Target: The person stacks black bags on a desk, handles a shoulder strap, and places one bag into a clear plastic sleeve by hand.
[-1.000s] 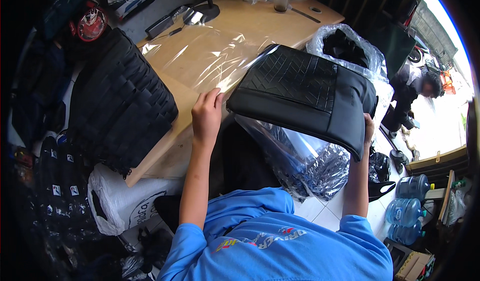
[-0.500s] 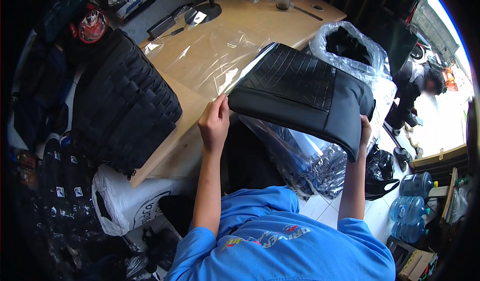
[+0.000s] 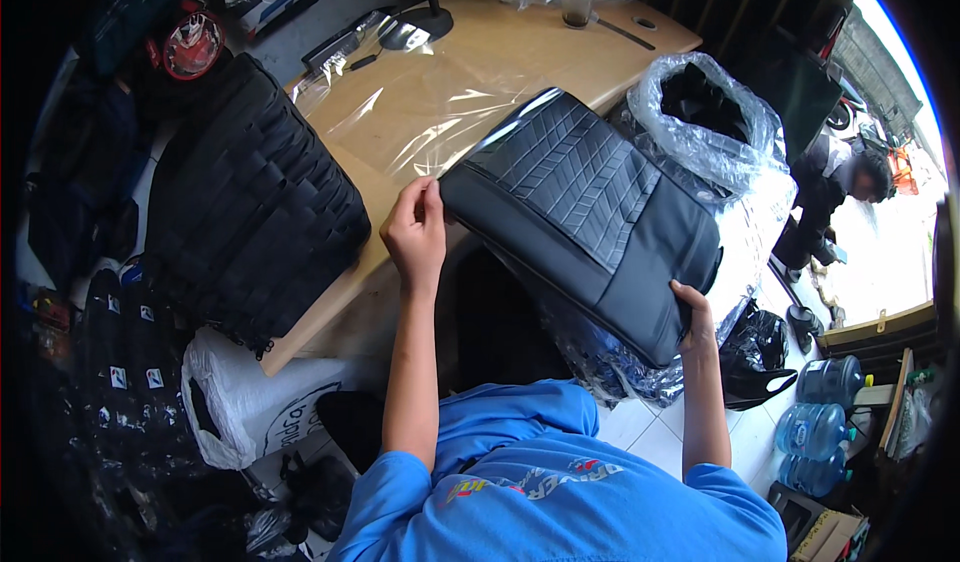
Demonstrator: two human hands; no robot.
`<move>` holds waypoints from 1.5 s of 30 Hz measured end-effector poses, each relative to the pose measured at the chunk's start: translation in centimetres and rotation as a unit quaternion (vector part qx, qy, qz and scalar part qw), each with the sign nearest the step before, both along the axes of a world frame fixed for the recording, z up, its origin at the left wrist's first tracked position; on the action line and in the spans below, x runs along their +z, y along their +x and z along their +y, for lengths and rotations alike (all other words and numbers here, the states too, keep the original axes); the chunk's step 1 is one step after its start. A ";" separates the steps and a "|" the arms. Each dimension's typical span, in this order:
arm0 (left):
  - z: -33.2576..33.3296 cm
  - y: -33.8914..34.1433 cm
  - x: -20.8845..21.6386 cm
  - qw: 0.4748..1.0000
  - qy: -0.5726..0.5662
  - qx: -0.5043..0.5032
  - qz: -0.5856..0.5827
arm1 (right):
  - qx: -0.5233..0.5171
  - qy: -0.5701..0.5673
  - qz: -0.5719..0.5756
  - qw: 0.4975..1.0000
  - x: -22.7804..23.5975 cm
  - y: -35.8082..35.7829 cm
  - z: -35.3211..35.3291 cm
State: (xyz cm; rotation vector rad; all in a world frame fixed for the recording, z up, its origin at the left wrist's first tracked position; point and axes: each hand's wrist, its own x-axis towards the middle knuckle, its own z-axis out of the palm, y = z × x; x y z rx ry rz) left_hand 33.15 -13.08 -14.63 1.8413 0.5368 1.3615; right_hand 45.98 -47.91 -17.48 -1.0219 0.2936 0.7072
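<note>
Tan wood for the far surface (image 3: 540, 47). On its near-left end, a black stack of folded pieces (image 3: 265, 212); to its right, a clear plastic bag (image 3: 705, 167). Between them, a black quilted cover (image 3: 590, 222), tilted over the surface's near edge. Farther left, clear film (image 3: 445, 117). In the left grip (image 3: 415, 232), film pinched beside the cover's left corner; in the right grip (image 3: 697, 317), the cover's near-right end, clasped.

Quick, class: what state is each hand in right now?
Left hand: pinched closed beside the film and cover; which it grips cannot be told.
Right hand: closed, holding the cover's right end.
</note>
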 end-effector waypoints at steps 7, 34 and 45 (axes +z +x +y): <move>-0.4 -0.1 0.3 0.988 0.122 -0.031 0.088 | -0.075 0.030 -0.049 0.996 -0.4 -0.5 0.2; 4.1 24.6 9.1 0.863 0.306 -0.254 0.310 | -0.115 0.029 -0.185 0.976 2.8 -0.5 1.7; 1.9 25.3 7.6 0.821 0.346 -0.314 0.327 | -0.033 -0.015 -0.109 0.993 4.6 1.4 2.6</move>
